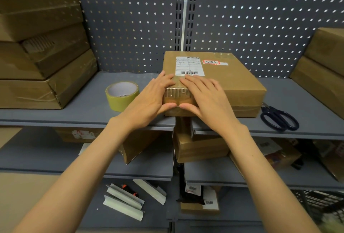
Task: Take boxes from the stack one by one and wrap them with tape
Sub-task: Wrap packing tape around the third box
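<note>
A brown cardboard box [230,81] with a white shipping label and a red-edged sticker lies on the grey shelf [89,106]. Clear tape runs over its near left corner. My left hand [152,98] lies flat over that corner, fingers straight on top and thumb against the front face. My right hand [206,98] lies beside it, fingers flat on the top and thumb pressing the front. A roll of yellowish tape [121,95] stands on the shelf left of the box. A stack of brown boxes [41,46] fills the shelf's left end.
Black-handled scissors [279,119] lie on the shelf right of the box. More brown boxes [323,68] are stacked at the far right. Lower shelves hold other cartons [201,147] and folded metal strips [126,201]. A perforated grey panel backs the shelf.
</note>
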`<state>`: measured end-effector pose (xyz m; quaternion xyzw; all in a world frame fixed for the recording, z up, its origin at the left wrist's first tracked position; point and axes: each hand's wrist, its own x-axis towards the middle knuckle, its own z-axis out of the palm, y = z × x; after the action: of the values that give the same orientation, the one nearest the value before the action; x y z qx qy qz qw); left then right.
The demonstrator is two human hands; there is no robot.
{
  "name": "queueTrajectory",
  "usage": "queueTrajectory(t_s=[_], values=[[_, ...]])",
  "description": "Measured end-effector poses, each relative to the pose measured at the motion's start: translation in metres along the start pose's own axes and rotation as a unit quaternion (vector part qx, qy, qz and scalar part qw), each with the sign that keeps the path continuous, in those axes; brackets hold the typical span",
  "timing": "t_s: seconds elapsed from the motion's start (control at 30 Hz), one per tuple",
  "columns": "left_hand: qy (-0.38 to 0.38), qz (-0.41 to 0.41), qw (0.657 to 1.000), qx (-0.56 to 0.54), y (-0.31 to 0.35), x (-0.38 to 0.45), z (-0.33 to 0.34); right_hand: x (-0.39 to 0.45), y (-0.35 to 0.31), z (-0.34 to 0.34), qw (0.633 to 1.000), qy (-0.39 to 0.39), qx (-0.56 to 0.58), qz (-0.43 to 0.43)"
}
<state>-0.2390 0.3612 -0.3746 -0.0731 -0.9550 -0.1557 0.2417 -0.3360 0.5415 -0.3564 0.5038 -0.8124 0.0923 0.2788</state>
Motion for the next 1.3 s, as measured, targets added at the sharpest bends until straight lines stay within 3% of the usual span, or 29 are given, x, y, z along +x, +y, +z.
queueTrajectory(t_s=[0.23, 0.47, 0.63, 0.77, 0.9, 1.3], values=[[-0.004, 0.003, 1.0, 0.022, 0.0, -0.001, -0.002, -0.001, 0.001, 0.0, 1.0, -0.017, 0.0, -0.001], [-0.006, -0.055, 0.998, -0.018, 0.013, -0.003, -0.005, -0.002, -0.003, -0.007, 0.998, -0.052, 0.03, 0.017], [0.001, -0.071, 0.996, 0.058, 0.031, 0.001, -0.011, 0.003, -0.011, -0.025, 0.987, -0.061, 0.136, 0.053], [0.049, -0.041, 0.994, 0.091, 0.048, 0.005, -0.005, 0.005, -0.039, -0.022, 0.992, -0.061, 0.094, 0.063], [0.026, -0.053, 0.99, 0.132, 0.04, 0.001, -0.004, -0.001, -0.039, -0.009, 0.996, -0.03, 0.037, 0.081], [0.017, -0.122, 0.989, 0.084, 0.049, -0.003, -0.013, -0.002, -0.026, -0.018, 0.99, -0.04, 0.066, 0.114]])
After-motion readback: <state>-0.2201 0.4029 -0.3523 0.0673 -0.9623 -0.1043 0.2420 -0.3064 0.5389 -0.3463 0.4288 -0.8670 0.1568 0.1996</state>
